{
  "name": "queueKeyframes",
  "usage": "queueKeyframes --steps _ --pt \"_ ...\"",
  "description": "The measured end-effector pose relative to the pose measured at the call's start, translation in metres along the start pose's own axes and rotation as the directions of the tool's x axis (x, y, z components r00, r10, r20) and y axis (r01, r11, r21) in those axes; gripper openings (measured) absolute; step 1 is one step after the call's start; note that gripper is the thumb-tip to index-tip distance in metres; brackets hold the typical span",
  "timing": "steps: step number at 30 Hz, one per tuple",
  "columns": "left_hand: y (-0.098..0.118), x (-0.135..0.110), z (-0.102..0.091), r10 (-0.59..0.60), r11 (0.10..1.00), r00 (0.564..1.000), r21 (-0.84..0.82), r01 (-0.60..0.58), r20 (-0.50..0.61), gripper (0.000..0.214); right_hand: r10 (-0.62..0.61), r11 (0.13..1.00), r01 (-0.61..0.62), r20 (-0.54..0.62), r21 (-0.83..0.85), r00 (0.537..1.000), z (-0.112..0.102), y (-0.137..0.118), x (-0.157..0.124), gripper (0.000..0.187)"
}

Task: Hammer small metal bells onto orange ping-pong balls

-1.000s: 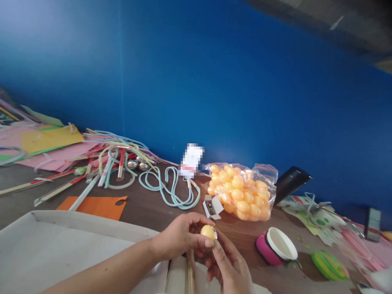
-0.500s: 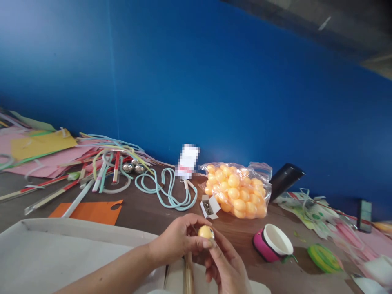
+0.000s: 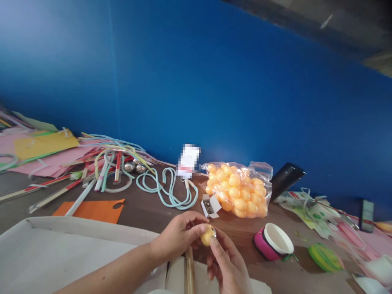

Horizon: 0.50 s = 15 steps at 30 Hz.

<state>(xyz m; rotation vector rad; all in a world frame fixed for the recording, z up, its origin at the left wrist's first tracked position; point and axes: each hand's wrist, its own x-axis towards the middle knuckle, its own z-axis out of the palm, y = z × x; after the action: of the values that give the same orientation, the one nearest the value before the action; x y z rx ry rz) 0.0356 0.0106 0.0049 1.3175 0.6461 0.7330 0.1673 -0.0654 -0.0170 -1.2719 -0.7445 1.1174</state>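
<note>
Between my fingertips is a small pale-yellow ball (image 3: pixel 208 236) with a shiny, dark-looking spot on its right side. My left hand (image 3: pixel 176 237) grips it from the left with thumb and fingers. From the right, my right hand (image 3: pixel 228 257) pinches the same ball, thumb on its lower edge. Below the hands runs a thin brownish stick or tube (image 3: pixel 189 273), apart from the fingers as far as I can see. Beyond the hands stand a small open white box (image 3: pixel 211 206) of tiny metal pieces and a clear bag of orange-yellow balls (image 3: pixel 241 190).
A large white tray (image 3: pixel 76 245) lies at left, with orange card (image 3: pixel 92 210) behind it. Light-blue cord (image 3: pixel 171 194) is coiled near the blue wall (image 3: pixel 196 81). On the right are a pink-and-white cup (image 3: pixel 272 243), a green-yellow round item (image 3: pixel 325 257) and a phone (image 3: pixel 366 215).
The ball has turned slightly in my fingers, and my left thumb has moved up along it. Both hands still hold it at nearly the same place.
</note>
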Motion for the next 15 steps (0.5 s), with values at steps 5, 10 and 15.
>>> queueKeyframes --steps 5,10,15 --pt "-0.0028 0.002 -0.0009 0.012 1.0 1.0 0.008 -0.012 0.001 0.04 -0.01 1.0 0.01 0.016 -0.002 1.0 -0.0005 -0.0046 -0.002 0.048" --pt "-0.0036 0.0026 -0.0011 0.004 0.998 1.0 0.064 -0.003 -0.006 0.039 -0.045 0.999 0.045 -0.003 -0.007 0.999 0.0002 -0.0069 -0.0034 0.047" --pt "-0.0038 0.0033 -0.001 0.01 0.997 1.0 0.082 -0.009 -0.018 0.038 -0.053 0.999 0.053 -0.022 -0.011 0.998 0.0021 -0.0083 -0.0046 0.047"
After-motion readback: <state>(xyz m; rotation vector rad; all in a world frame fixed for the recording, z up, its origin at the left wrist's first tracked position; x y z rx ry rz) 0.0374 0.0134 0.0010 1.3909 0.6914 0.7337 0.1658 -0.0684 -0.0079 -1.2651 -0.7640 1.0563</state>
